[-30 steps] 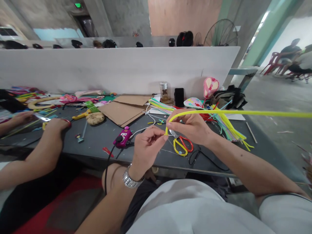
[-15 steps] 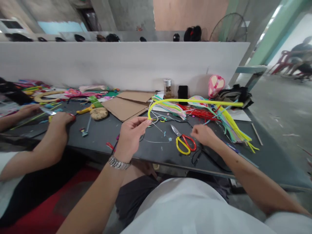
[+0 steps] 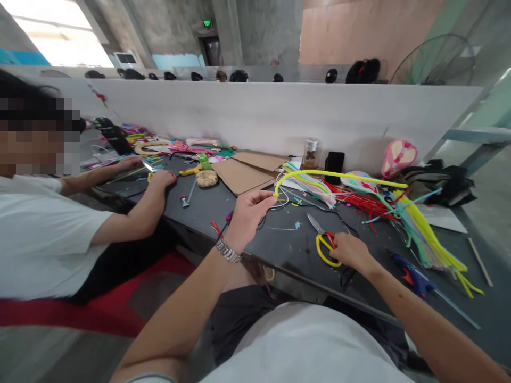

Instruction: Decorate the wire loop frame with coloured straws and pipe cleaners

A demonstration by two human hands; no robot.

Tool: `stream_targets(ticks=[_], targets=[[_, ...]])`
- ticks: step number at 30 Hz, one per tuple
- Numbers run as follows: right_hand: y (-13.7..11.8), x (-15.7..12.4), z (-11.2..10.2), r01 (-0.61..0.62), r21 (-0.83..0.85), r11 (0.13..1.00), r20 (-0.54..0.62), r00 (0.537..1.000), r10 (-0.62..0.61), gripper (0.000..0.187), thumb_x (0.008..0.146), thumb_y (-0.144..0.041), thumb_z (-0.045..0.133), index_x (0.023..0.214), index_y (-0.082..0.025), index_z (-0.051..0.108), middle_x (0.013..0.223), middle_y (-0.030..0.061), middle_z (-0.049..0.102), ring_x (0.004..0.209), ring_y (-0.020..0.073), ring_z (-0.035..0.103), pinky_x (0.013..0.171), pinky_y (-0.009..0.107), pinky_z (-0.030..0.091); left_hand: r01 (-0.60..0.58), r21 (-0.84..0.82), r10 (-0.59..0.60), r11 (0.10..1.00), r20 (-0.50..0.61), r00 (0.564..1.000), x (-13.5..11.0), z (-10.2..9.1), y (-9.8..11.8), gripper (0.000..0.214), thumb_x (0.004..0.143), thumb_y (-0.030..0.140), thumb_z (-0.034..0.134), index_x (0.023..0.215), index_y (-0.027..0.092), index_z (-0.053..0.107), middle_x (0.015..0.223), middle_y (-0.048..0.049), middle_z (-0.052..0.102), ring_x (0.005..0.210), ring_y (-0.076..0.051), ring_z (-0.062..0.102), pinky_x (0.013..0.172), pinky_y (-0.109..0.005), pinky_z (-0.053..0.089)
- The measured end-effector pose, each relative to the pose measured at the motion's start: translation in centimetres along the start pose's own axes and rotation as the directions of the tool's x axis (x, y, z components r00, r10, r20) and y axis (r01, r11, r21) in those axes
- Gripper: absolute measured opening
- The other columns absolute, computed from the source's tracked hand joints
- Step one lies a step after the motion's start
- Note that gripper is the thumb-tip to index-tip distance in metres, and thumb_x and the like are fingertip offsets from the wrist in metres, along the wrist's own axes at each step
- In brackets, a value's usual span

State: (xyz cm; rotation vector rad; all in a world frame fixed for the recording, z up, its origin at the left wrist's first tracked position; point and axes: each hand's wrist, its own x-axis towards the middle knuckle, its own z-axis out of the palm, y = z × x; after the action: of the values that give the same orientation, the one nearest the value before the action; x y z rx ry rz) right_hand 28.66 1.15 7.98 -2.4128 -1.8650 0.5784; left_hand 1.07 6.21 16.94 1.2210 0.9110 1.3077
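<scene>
Yellow strip point(image 3: 319, 172) — pinched in left hand point(image 3: 248, 218).

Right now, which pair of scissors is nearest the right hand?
The metal-bladed scissors with yellow and red handles, the red handle right at the right hand; the other silver-bladed pair is at the co-worker's hand, farther left.

From where I stand: passable gap on near tabletop point(image 3: 281, 252) between left hand point(image 3: 248, 221) and scissors point(image 3: 322, 233), low blue scrap point(image 3: 297, 225) in it. Right: glue gun point(image 3: 422, 282), stem bundle point(image 3: 435, 234) obstruct. Far: yellow stem point(image 3: 339, 174) arching across, partition point(image 3: 239, 109) behind.
</scene>
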Motion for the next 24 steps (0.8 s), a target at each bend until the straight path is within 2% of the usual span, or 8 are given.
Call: stream_targets(ticks=[2,5,8,14,17,20,22,24], targets=[[0.7,0.8,-0.4,-0.018,0.098,0.995,0.042,0.999,0.014,0.009,0.072,-0.022,0.068,0.077,-0.017,0.065,0.082,0.0108,0.072,0.079,0.0219,0.068,0.065,0.028,0.041,-0.011,0.001,0.011,1.000,-0.002,1.000,0.1,-0.2,-0.1,0.029,0.063,0.035,0.086,0.079,0.012,0.077,0.060,0.0018,0.058,0.051,-0.005,0.035,0.047,-0.022,0.020],[2.1,1.5,-1.4,-0.029,0.297,0.954,0.132,0.991,-0.011,0.020,0.076,-0.035,0.060,0.066,-0.018,0.060,0.065,0.0067,0.065,0.060,0.0158,0.060,0.055,0.026,0.039,-0.036,0.009,0.037,0.999,-0.029,0.999,0.4,-0.5,-0.1,0.030,0.062,0.035,0.086,0.079,0.012,0.077,0.061,0.0014,0.060,0.052,-0.005,0.037,0.048,-0.022,0.022],[3.6,0.6,-2.5,-0.012,0.483,0.876,0.165,0.983,-0.077,0.027,0.073,-0.047,0.057,0.072,-0.019,0.058,0.069,0.0043,0.066,0.058,0.0143,0.057,0.053,0.025,0.040,-0.055,0.040,0.058,0.998,-0.068,0.996,0.7,-0.7,-0.2,0.028,0.062,0.035,0.084,0.078,0.013,0.076,0.062,0.0014,0.061,0.053,-0.006,0.040,0.050,-0.022,0.026],[5.5,-4.5,-4.2,0.123,0.844,0.522,-0.014,0.978,-0.208,0.051,0.060,-0.045,0.083,0.101,-0.022,0.062,0.075,-0.0028,0.060,0.061,0.0110,0.051,0.057,0.024,0.042,-0.076,0.088,0.082,0.993,-0.067,0.994,0.8,-0.5,0.1,0.026,0.064,0.035,0.081,0.077,0.014,0.075,0.059,0.0034,0.057,0.053,-0.007,0.037,0.050,-0.023,0.026],[5.8,-6.8,-4.6,0.194,0.793,0.577,-0.057,0.967,-0.248,0.055,0.059,-0.043,0.086,0.105,-0.021,0.065,0.078,-0.0013,0.061,0.065,0.0134,0.054,0.058,0.025,0.042,-0.081,0.106,0.082,0.991,-0.011,0.997,0.5,-0.1,0.7,0.027,0.066,0.036,0.081,0.079,0.013,0.074,0.059,0.0038,0.055,0.052,-0.006,0.035,0.049,-0.023,0.024],[6.0,-8.1,-4.4,0.300,0.544,0.784,-0.183,0.954,-0.238,0.039,0.069,-0.050,0.081,0.090,-0.022,0.065,0.073,-0.0010,0.061,0.064,0.0148,0.053,0.058,0.027,0.040,-0.054,0.132,0.047,0.990,0.054,0.997,0.2,0.4,1.2,0.029,0.066,0.037,0.081,0.081,0.013,0.074,0.059,0.0042,0.053,0.052,-0.007,0.033,0.049,-0.024,0.021],[6.1,-8.5,-4.3,0.351,0.284,0.892,-0.329,0.910,-0.253,0.032,0.077,-0.051,0.073,0.087,-0.022,0.064,0.070,-0.0008,0.061,0.063,0.0157,0.052,0.059,0.028,0.039,-0.022,0.157,0.008,0.987,0.089,0.996,0.1,0.7,1.5,0.029,0.066,0.037,0.081,0.080,0.013,0.073,0.059,0.0043,0.052,0.051,-0.006,0.032,0.048,-0.024,0.019],[5.9,-8.6,-4.5,0.383,0.018,0.923,-0.454,0.826,-0.334,0.026,0.081,-0.046,0.068,0.089,-0.023,0.064,0.068,0.0002,0.062,0.063,0.0176,0.054,0.060,0.028,0.037,0.002,0.176,-0.023,0.984,0.115,0.993,0.2,1.0,1.6,0.029,0.065,0.037,0.081,0.079,0.013,0.072,0.059,0.0044,0.050,0.051,-0.006,0.031,0.048,-0.024,0.017]])
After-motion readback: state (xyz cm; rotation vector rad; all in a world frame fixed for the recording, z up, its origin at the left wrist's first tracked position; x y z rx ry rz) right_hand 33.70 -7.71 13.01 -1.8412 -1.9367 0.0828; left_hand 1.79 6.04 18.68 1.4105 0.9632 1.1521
